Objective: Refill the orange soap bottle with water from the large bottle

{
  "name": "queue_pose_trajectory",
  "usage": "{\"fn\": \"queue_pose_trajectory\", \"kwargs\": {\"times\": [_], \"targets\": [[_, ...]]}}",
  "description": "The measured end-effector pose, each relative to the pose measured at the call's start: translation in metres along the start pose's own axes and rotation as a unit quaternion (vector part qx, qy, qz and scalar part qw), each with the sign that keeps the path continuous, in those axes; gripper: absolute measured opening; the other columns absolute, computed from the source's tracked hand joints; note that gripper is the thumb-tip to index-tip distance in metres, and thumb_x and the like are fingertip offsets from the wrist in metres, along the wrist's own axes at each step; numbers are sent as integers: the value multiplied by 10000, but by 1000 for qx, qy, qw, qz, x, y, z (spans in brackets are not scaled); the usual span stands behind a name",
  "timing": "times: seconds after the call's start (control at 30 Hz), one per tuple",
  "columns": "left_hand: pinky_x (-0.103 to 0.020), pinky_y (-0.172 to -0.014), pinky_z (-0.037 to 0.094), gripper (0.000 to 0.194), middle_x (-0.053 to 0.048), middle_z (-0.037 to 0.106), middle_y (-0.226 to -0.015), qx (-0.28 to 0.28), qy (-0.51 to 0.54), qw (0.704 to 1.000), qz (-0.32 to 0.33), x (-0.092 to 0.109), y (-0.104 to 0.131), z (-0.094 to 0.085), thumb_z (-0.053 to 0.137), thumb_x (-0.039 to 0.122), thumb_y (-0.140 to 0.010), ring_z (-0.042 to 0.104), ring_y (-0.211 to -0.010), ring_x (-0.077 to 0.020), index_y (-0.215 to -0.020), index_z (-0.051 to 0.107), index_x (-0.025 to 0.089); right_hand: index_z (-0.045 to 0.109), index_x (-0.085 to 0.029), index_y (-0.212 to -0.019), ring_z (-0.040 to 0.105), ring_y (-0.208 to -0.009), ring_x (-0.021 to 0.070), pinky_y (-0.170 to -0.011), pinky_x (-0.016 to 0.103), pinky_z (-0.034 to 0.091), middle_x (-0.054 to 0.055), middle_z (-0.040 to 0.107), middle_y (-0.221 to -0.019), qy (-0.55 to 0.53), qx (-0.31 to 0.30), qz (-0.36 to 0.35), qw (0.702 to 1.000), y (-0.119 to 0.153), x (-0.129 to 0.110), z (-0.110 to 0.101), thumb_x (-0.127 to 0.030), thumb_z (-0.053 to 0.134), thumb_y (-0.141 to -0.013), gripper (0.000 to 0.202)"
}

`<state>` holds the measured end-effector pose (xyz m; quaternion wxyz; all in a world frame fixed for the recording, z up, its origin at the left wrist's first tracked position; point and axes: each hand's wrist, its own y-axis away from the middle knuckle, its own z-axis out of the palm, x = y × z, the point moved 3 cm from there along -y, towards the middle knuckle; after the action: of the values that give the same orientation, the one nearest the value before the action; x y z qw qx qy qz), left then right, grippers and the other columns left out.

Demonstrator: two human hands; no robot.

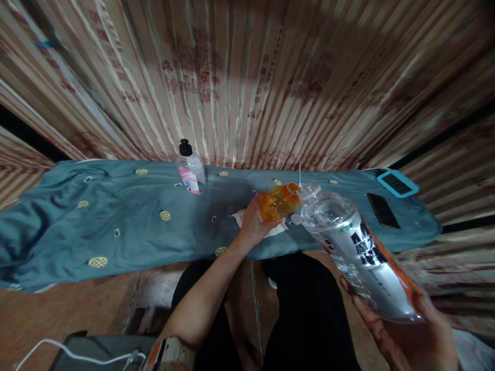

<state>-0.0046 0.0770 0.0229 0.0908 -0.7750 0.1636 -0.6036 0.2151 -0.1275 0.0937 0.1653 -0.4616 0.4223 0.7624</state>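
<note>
In the head view my left hand (253, 226) is closed around a small orange translucent bottle (276, 202), tilted to the right. My right hand (406, 330) grips the lower end of a large clear plastic bottle (359, 247) with a silver and orange label. That bottle leans up and to the left, and its neck meets the orange bottle's mouth; whether they touch I cannot tell. Below my left hand lies a white cloth or tissue (274, 228). A small whitish round piece (296, 219), perhaps a cap, shows beside the large bottle's neck.
A blue-green patterned cloth (135, 232) covers the narrow table. Toward the back stands a clear bottle with a black top (191, 170). On the right are a dark phone (382, 210) and a blue-framed device (397, 183). A curtain (232, 93) hangs behind.
</note>
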Motion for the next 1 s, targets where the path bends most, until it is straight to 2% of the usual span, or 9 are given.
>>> {"fn": "queue_pose_trajectory", "kwargs": {"times": [0.07, 0.23, 0.33, 0.53, 0.63, 0.8, 1.0], "targets": [[-508, -1091, 548, 718, -96, 722, -1277, -1, -1, 1000, -1, 0, 0, 0, 926, 309, -666, 695, -1221, -318, -1279, 563, 224, 720, -263, -1256, 775, -806, 390, -626, 426, 643, 149, 768, -1157, 0, 10, -4, 1000, 0, 0, -2, -548, 945, -398, 931], [-508, -1091, 550, 715, -89, 721, -1285, 4, -4, 1000, -6, 1, 0, 0, 923, 304, -668, 694, -1220, -311, -1280, 559, 232, 675, -265, -1342, 767, -910, 422, -704, 516, 644, 172, 725, -1281, 12, -33, -1, 999, -7, 0, -11, -512, 900, -536, 872], [-502, -1089, 553, 690, -73, 727, -1257, 2, -8, 1000, 3, 2, 0, -1, 923, 297, -671, 696, -1210, -306, -1260, 568, 241, 670, -262, -1352, 773, -913, 396, -705, 493, 646, 172, 724, -1284, 10, -30, -7, 999, -6, 0, -14, -519, 873, -586, 833], [-483, -1059, 568, 690, -79, 728, -1245, 0, -26, 1000, 9, 3, -1, 0, 920, 285, -675, 704, -1188, -306, -1265, 567, 232, 681, -258, -1334, 774, -916, 389, -724, 489, 647, 170, 735, -1259, 17, -39, -17, 999, 2, -1, -10, -595, 886, -576, 855], [-475, -1069, 562, 692, -98, 718, -1271, -3, -30, 999, 13, 2, -1, 1, 915, 297, -688, 695, -1211, -306, -1277, 562, 217, 687, -271, -1323, 779, -917, 365, -738, 471, 646, 157, 740, -1252, 18, -39, -26, 999, 6, -1, -9, -613, 864, -614, 807], [-480, -1077, 555, 714, -92, 713, -1291, 0, -25, 1000, 13, -1, -1, 2, 913, 312, -685, 691, -1229, -305, -1291, 543, 230, 676, -271, -1341, 778, -941, 349, -756, 451, 645, 161, 730, -1274, 19, -36, -30, 999, 13, -1, -9, -600, 819, -698, 736], [-476, -1070, 559, 715, -86, 716, -1291, 1, -21, 1000, 9, -1, -1, 1, 917, 313, -681, 695, -1219, -307, -1287, 546, 238, 657, -293, -1370, 781, -924, 340, -735, 440, 650, 142, 748, -1241, 4, -27, -33, 999, 13, -2, -8, -538, 851, -674, 762]]}}
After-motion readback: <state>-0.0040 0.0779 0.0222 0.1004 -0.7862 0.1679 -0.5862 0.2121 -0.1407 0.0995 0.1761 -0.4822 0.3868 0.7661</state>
